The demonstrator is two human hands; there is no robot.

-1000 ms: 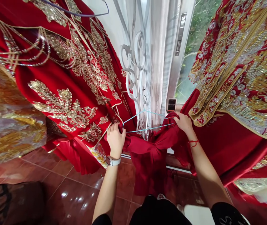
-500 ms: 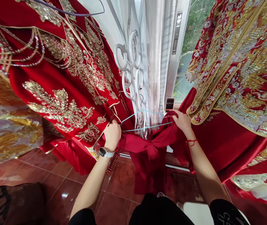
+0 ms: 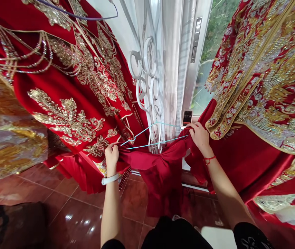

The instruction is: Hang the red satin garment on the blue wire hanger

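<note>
One left hand (image 3: 112, 155) and one right hand (image 3: 200, 137) pinched a gathered crimson cloth garment (image 3: 147, 160) at opposite ends of a thin, light-blue triangular hanger (image 3: 163, 141).

Left hand (image 3: 112, 154), right hand (image 3: 198, 135): two hands. Light-blue hanger (image 3: 163, 142), purple hanger (image 3: 80, 17) — two hangers. Plain dark-red garment (image 3: 160, 162): one. White band (image 3: 110, 179), red band (image 3: 209, 159): two wristbands. Black sleeves (image 3: 251, 237): two. Small dark-screened device (image 3: 187, 118): one. Latch plate (image 3: 196, 39): one. Dark bag on floor (image 3: 23, 221): one. Large white scrolls (image 3: 147, 57): four at least. Embroidered garments (image 3: 274, 83) — several, overlapping; exact number unclear.
</note>
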